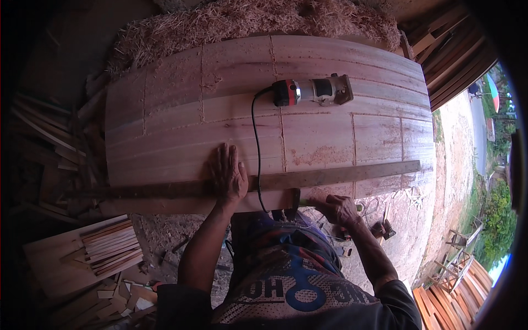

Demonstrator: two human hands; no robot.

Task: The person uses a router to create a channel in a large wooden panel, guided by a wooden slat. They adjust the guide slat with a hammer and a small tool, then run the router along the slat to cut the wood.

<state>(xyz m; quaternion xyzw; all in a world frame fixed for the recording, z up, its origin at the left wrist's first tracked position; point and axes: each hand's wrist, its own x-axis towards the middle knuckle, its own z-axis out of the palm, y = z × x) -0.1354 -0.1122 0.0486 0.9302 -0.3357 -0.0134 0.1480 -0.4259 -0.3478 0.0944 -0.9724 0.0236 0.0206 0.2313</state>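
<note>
A large wooden panel [324,132] scored with straight grooves lies in front of me. Along its near side runs a long narrow wooden batten [341,175]. My left hand [229,173] rests flat across the batten and panel, fingers stretched forward. In my right hand [339,210], closed around the handle, is a hammer [296,198]; its dark head is at the panel's near edge, close to my body. Whether the head touches the wood I cannot tell. A trim router [313,91] lies on its side farther up the panel, its black cord [255,132] crossing the batten toward me.
Wood shavings [247,22] are heaped beyond the panel. Long boards [454,52] are stacked at the far right. Thin slats lie on a board [55,253] at the lower left, near scattered offcuts [110,302]. Another tool [383,229] lies on the ground right of me.
</note>
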